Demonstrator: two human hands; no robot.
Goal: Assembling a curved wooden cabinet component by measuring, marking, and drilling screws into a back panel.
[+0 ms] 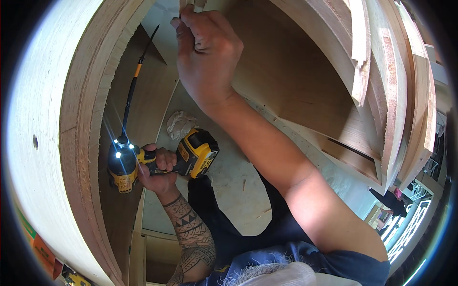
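My left hand (pixel 160 164) grips the handle of a yellow and black cordless impact driver (pixel 125 169), its lights on. A long dark bit (pixel 129 102) with an orange band points up and away from the driver, its tip apart from my right hand. Raised at the top middle, my right hand (pixel 210 55) has its fingers closed in a pinch beside a small pale wooden piece (pixel 198 5). What the fingertips hold, if anything, is hidden. The driver's battery (pixel 198 152) sticks out to the right of my left hand.
Layered plywood edges (pixel 86 143) curve close along the left. More stacked plywood edges (pixel 391 95) stand at the right, beside a brown panel (pixel 296 62). A crumpled whitish plastic bag (pixel 181 125) lies on the dusty floor (pixel 234 190). Another person (pixel 392 202) is far right.
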